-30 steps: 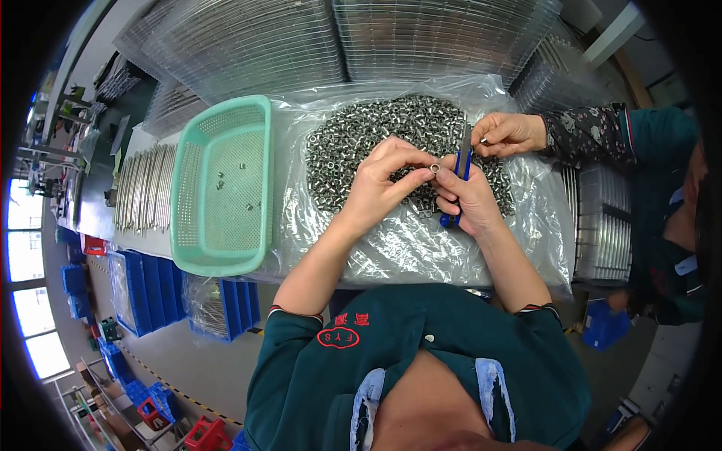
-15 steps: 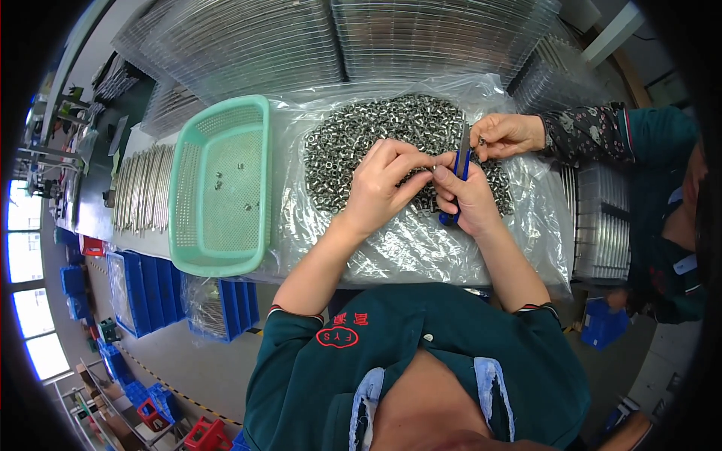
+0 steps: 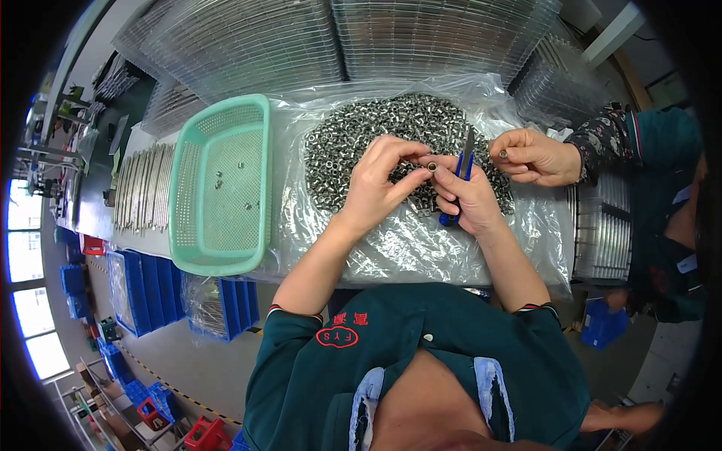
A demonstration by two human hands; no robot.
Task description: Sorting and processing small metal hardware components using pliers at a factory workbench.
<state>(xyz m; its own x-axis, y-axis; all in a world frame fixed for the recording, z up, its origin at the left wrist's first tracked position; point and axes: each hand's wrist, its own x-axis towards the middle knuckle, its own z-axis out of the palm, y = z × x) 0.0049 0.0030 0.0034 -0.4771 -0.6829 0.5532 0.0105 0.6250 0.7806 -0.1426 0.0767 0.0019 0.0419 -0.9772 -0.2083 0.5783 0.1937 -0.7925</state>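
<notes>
Over a wide heap of small shiny metal rings (image 3: 391, 120), my two hands meet fingertip to fingertip. A single small metal ring (image 3: 432, 167) is held at the tips, its round opening showing. My left hand (image 3: 378, 180) is closed, with thumb and forefinger at the ring. My right hand (image 3: 475, 197) pinches the ring from the other side. Its curled fingers also hold a blue-handled tool (image 3: 465, 164) with a dark pointed blade directed away from me; whether it is scissors or pliers I cannot make out.
A co-worker's hand (image 3: 538, 156) at the right holds a similar ring. To the left stands a green plastic basket (image 3: 259, 225) with several small metal pieces inside. Clear plastic sheeting (image 3: 361, 252) lies under the heap. Stacked clear trays (image 3: 248, 52) rise along the back.
The ring between my fingertips now shows its opening. My hands have barely shifted. The co-worker's hand has drawn back to the right, away from the blue-handled tool.
</notes>
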